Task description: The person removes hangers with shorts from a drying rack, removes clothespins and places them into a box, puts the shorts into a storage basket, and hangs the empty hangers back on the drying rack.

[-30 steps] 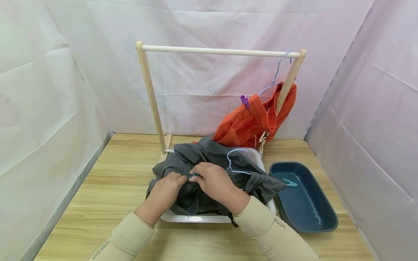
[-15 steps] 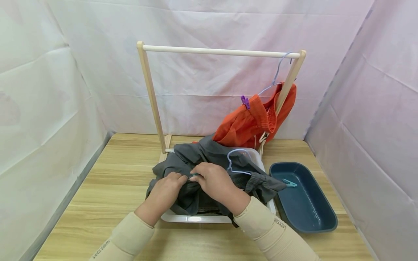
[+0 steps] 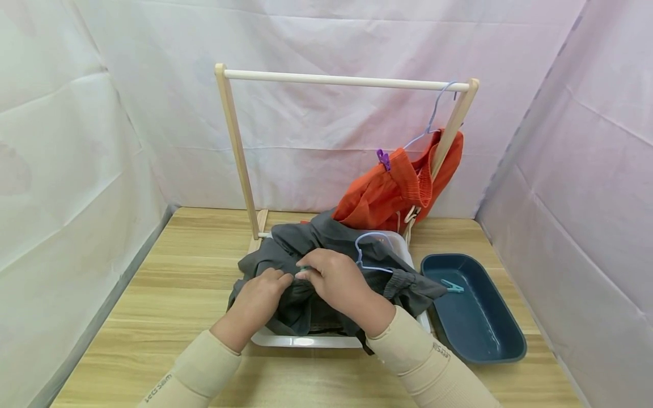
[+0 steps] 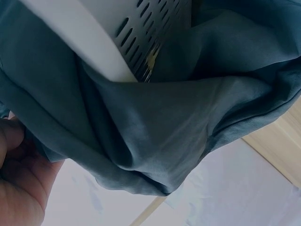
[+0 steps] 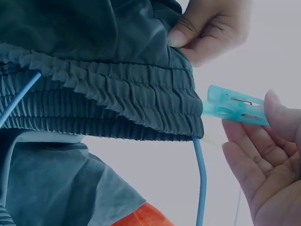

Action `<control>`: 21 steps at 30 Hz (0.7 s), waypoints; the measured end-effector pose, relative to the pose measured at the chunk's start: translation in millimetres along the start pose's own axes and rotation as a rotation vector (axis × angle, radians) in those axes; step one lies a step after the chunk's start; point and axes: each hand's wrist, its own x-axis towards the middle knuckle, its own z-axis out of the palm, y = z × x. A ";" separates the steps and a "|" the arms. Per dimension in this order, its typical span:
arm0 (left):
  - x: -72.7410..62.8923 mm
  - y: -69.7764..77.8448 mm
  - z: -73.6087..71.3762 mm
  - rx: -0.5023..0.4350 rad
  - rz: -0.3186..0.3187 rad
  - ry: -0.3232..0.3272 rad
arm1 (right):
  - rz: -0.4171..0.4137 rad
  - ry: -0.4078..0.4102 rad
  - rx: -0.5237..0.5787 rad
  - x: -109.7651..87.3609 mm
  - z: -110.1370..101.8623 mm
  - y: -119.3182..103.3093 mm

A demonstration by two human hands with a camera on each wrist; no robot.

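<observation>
Dark grey elastic-waist pants [image 3: 316,238] lie bunched over a white basket [image 3: 306,341]. My left hand [image 3: 260,294] pinches the cloth just beside the waistband [image 5: 155,99], as the right wrist view shows. Between the thumb and fingers of my right hand [image 3: 339,283] is a teal clothespin [image 5: 240,106], its tip right at the waistband's end; the head view mostly hides it behind the fingers. A blue hanger [image 5: 202,179] runs to the waistband near that corner, and its hook stands up over the pants.
Behind the basket stands a wooden rack [image 3: 347,80]. Orange pants [image 3: 377,195] hang at its right end on a blue hanger, with a purple clothespin [image 3: 384,160]. At right, a dark blue tray [image 3: 479,317] has another teal clothespin [image 3: 452,286] at its left side.
My right hand has risen slightly with the clothespin. The left hand and the pants stay almost where they were.
</observation>
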 end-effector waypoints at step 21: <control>0.7 1.5 -1.6 0.016 -0.006 -0.010 | 0.042 -0.013 0.049 -5.1 -12.7 -0.3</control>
